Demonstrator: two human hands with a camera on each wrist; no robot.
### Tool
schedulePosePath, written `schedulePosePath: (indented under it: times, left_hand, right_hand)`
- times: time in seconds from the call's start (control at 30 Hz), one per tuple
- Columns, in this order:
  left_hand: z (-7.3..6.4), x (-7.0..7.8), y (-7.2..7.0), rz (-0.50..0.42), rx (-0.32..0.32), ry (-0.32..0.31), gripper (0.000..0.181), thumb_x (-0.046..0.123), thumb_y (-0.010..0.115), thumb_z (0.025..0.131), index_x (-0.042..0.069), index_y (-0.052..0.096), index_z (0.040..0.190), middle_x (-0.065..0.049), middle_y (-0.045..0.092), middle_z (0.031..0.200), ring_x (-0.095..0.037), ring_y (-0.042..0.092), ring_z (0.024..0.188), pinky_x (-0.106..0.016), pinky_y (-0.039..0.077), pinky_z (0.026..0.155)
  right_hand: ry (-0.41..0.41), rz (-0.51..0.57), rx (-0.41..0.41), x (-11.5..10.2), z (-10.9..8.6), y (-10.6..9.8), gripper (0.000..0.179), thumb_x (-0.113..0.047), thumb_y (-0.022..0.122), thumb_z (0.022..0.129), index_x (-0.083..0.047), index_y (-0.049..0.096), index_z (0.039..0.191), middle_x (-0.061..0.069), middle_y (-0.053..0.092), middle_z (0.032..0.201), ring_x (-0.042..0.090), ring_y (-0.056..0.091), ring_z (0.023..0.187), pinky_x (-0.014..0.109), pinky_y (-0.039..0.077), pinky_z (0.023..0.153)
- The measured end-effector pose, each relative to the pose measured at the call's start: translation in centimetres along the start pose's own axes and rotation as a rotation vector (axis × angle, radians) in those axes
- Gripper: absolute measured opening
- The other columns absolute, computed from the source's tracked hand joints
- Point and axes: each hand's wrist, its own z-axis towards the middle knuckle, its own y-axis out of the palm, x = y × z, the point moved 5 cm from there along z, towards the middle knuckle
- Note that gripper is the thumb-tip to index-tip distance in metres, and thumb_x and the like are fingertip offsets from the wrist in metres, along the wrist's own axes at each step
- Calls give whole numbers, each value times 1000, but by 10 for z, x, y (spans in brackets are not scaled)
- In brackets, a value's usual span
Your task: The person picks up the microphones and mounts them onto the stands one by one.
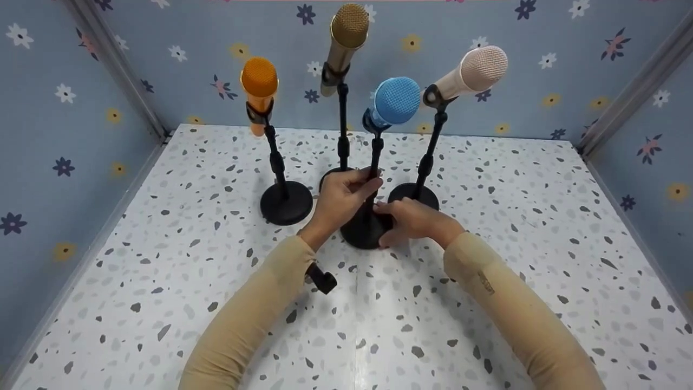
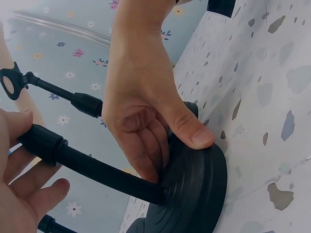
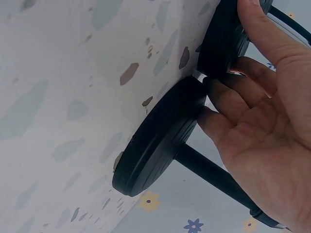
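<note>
A blue microphone (image 1: 398, 101) sits in the clip of a black desk stand (image 1: 358, 234) with a round base. My left hand (image 1: 340, 199) holds this stand's pole around its collar (image 2: 41, 144), thumb and fingers on either side. Low down, my right hand (image 1: 416, 218) grips the round base, its thumb on the rim and its fingers bent over the top. In the right wrist view those fingers also come close to a neighbouring round base (image 3: 158, 141); whether they touch it I cannot tell. The base stands on the speckled tabletop.
An orange microphone (image 1: 260, 78) on a black stand is at the left. Behind stands a gold microphone (image 1: 349, 27), and a pale pink one (image 1: 482, 69) leans at the right. Flowered panels (image 1: 200, 54) enclose the speckled table (image 1: 178, 271) at the back and sides.
</note>
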Motion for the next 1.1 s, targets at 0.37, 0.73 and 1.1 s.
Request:
schedulePosePath:
  times: [0.37,0.73,1.1]
  left_hand:
    - [-4,-2,1,38,-69,77,28,9,79,89,0,74,115,-8,75,100,-12,73,87,-29,60,79]
    - [-8,-4,3,24,-83,88,39,5,82,85,-1,71,122,-12,72,106,-24,73,91,-31,59,81]
    - [-11,-7,3,75,-38,147,35,10,81,87,2,72,120,-9,71,101,-17,73,90,-29,59,79]
  right_hand:
    - [2,-12,3,-1,-1,-2,76,-35,86,82,-4,55,145,16,56,143,30,65,114,39,50,100]
    - [39,-5,-20,1,-1,0,78,-38,85,82,-6,54,147,15,61,138,20,64,90,36,53,87]
    - [30,-3,-8,2,-1,1,79,-39,85,83,-6,53,147,14,59,141,20,63,90,37,53,85]
